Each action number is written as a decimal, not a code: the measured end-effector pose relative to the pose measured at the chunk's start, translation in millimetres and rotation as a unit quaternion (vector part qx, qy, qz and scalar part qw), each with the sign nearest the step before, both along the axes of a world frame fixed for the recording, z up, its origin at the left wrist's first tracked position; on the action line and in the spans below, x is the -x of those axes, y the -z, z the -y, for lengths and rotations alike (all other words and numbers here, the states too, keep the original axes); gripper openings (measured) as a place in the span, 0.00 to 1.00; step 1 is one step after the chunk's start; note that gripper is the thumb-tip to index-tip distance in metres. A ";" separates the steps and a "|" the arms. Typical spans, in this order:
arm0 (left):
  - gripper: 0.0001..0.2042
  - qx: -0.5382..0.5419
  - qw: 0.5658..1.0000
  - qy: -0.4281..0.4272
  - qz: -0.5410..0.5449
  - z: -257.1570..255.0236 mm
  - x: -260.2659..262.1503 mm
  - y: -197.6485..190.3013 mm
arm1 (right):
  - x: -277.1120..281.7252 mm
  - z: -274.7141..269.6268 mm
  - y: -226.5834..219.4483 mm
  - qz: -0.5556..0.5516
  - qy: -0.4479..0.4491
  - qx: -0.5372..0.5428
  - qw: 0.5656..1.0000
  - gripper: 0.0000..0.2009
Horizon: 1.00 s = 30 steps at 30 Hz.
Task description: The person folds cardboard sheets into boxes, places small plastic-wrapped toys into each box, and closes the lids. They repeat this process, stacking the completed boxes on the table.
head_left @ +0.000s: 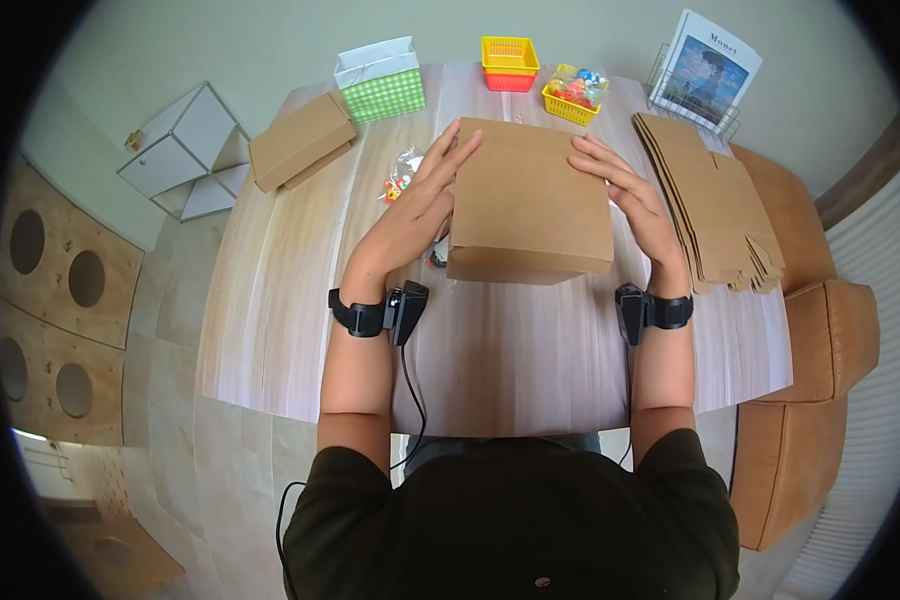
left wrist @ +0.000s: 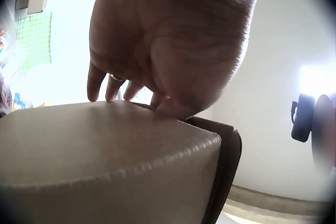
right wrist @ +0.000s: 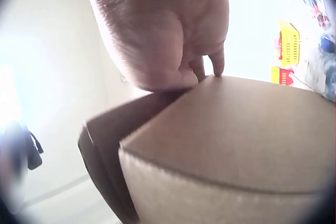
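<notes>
A brown cardboard box [head_left: 530, 195] stands on the wooden table between both hands, its top panel lying over it. At its left side is the left hand [head_left: 417, 210], fingers extended and touching near the top edge. The right hand [head_left: 640, 205] touches the opposite side, its fingers reaching the upper right edge. In the left wrist view, the left hand [left wrist: 168, 40] rests by the box [left wrist: 100, 145], where a panel stands slightly apart. The right wrist view has the right hand [right wrist: 163, 29] against the box [right wrist: 231, 129], with a similar gap beside a panel.
Left of the box lies a clear bag with colourful pieces [head_left: 398, 185]. Behind stand a green checked bag [head_left: 385, 93], a yellow basket [head_left: 510, 52] and another holding bagged items [head_left: 570, 105]. Flat cardboard [head_left: 705, 195] lies right, a brown box [head_left: 300, 140] at the back left.
</notes>
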<state>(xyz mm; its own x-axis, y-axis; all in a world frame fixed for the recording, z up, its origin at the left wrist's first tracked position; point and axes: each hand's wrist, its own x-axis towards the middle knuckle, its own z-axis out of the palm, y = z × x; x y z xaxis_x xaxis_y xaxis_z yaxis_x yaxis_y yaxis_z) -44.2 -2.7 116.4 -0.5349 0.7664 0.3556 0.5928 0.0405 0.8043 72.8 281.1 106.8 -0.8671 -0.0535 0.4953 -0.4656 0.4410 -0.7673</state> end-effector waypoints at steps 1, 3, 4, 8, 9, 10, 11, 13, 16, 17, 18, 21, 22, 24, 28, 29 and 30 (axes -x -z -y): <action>0.29 0.007 1.000 0.002 0.003 4.2 -1.5 -2.8 | -3.8 -0.8 -4.6 0.018 -0.030 -0.002 0.999 0.28; 0.33 0.021 0.998 0.032 0.050 14.4 -3.1 -9.9 | -11.8 3.2 -11.8 0.029 -0.047 -0.082 0.995 0.37; 0.35 0.027 0.996 0.048 0.074 18.0 -4.8 -14.0 | -16.6 6.6 -16.5 0.034 -0.055 -0.122 0.990 0.41; 0.45 0.098 0.993 0.007 -0.072 23.4 -25.0 -24.1 | -28.0 27.1 -26.1 0.056 -0.007 -0.234 0.971 0.51; 0.47 0.101 0.990 -0.010 -0.102 22.4 -27.0 -22.6 | -27.7 30.3 -26.5 0.050 0.001 -0.238 0.970 0.50; 0.49 0.104 0.985 -0.028 -0.132 22.3 -28.2 -21.1 | -26.7 33.2 -26.5 0.043 0.009 -0.242 0.969 0.49; 0.48 0.097 0.986 -0.031 -0.132 21.3 -27.9 -19.7 | -26.4 35.3 -26.7 0.037 0.018 -0.246 0.968 0.47; 0.45 0.084 0.987 -0.036 -0.135 19.2 -25.1 -18.2 | -27.1 38.0 -28.7 0.037 0.023 -0.218 0.975 0.44; 0.44 0.087 0.980 -0.052 -0.169 21.0 -25.3 -17.9 | -27.9 43.9 -32.9 0.021 0.040 -0.213 0.976 0.40; 0.43 0.089 0.980 -0.051 -0.171 21.6 -26.0 -18.9 | -27.9 46.4 -33.8 0.014 0.047 -0.216 0.975 0.39; 0.42 0.090 0.979 -0.050 -0.174 22.1 -27.2 -20.7 | -27.8 48.2 -34.6 -0.001 0.045 -0.220 0.974 0.38; 0.39 0.090 0.980 -0.051 -0.172 21.7 -28.7 -25.4 | -27.0 49.9 -37.2 -0.030 0.040 -0.224 0.973 0.37; 0.38 0.090 0.980 -0.051 -0.170 21.4 -29.0 -26.0 | -26.8 49.1 -36.8 -0.030 0.041 -0.219 0.974 0.36; 0.36 0.078 0.982 -0.039 -0.168 20.2 -29.8 -25.0 | -26.8 47.9 -35.4 -0.028 0.040 -0.221 0.974 0.35; 0.33 0.065 0.973 -0.023 -0.221 21.8 -29.3 -18.1 | -27.8 46.9 -32.6 0.018 0.000 -0.208 0.978 0.33; 0.32 0.083 0.971 -0.013 -0.223 23.6 -29.5 -18.3 | -28.9 46.9 -31.9 0.039 -0.017 -0.195 0.980 0.32; 0.32 0.102 0.969 -0.003 -0.225 26.2 -29.9 -19.1 | -29.6 45.7 -31.1 0.049 -0.026 -0.222 0.973 0.32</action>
